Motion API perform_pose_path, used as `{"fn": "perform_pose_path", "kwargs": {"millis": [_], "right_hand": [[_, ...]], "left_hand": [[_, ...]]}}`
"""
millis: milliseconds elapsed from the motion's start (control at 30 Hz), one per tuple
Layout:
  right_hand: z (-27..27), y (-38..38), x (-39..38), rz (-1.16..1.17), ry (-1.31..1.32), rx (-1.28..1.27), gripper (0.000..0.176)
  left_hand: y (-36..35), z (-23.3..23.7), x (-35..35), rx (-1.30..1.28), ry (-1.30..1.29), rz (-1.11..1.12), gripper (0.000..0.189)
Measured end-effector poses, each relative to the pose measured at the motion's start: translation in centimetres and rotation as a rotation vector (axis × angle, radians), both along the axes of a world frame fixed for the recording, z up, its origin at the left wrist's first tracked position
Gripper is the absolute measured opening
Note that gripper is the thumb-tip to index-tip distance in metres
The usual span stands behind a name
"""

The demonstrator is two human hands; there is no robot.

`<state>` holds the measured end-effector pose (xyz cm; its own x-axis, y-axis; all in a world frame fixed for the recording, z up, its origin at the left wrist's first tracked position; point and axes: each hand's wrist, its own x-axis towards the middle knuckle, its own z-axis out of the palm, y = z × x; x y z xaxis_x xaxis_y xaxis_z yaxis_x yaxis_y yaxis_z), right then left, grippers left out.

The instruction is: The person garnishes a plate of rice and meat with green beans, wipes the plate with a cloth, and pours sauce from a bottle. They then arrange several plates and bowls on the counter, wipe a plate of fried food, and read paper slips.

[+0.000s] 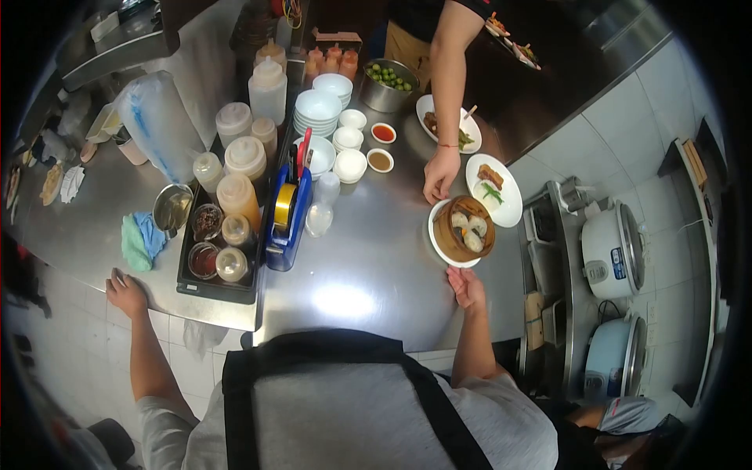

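Your left hand (125, 294) rests at the near edge of the stainless steel counter (329, 262), its fingers loosely apart and nothing seen in them, near the green and blue cloth (141, 241). Your right hand (467, 287) is half open, palm turned up, at the near rim of the round white plate (440, 244); I cannot tell if the fingers carry any weight. On this plate sits the round bamboo steamer (447, 235), with pale, pleated dumplings (473, 240) inside.

The steamer looks light and rather stiff, but it may slide on the smooth plate, so the plate is best taken by its rim from two sides and kept level. The dumplings look soft and easy to tear. Just beyond, a co-worker's hand (442, 174) reaches down by the plate's far side, near the oval white plate with food (507, 205).
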<state>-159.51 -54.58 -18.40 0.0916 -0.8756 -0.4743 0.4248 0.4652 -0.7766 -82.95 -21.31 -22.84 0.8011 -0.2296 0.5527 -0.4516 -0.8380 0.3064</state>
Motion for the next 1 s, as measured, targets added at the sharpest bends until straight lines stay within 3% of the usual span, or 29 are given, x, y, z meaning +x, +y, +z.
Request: {"fn": "perform_pose_path", "kwargs": {"millis": [267,467,567,667,867,1000], "right_hand": [[-0.1,-0.1,0.2,-0.073,0.042,0.015,0.018],[0.8,-0.1,0.7,0.053,0.187,0.038,0.013],[1.9,-0.4,2.2,0.265,0.390,0.065,0.013],[2.1,-2.1,4.4,0.307,0.378,0.059,0.014],[-1.7,-9.1,4.3,-0.258,0.042,-0.017,0.018],[-1.8,-16.5,6.3,-0.250,0.103,-0.034,0.019]], "left_hand": [[-0.2,0.3,-0.3,-0.010,0.008,0.019,0.043],[-0.3,0.5,-0.7,-0.027,0.014,0.031,0.042],[-0.3,0.5,-0.7,-0.022,0.000,0.027,0.042],[-0.2,0.5,-0.6,-0.001,-0.002,0.019,0.042],[0.1,0.7,-0.6,0.007,0.060,0.032,0.042],[0.0,0.9,-0.9,-0.003,0.097,0.031,0.042]]}}
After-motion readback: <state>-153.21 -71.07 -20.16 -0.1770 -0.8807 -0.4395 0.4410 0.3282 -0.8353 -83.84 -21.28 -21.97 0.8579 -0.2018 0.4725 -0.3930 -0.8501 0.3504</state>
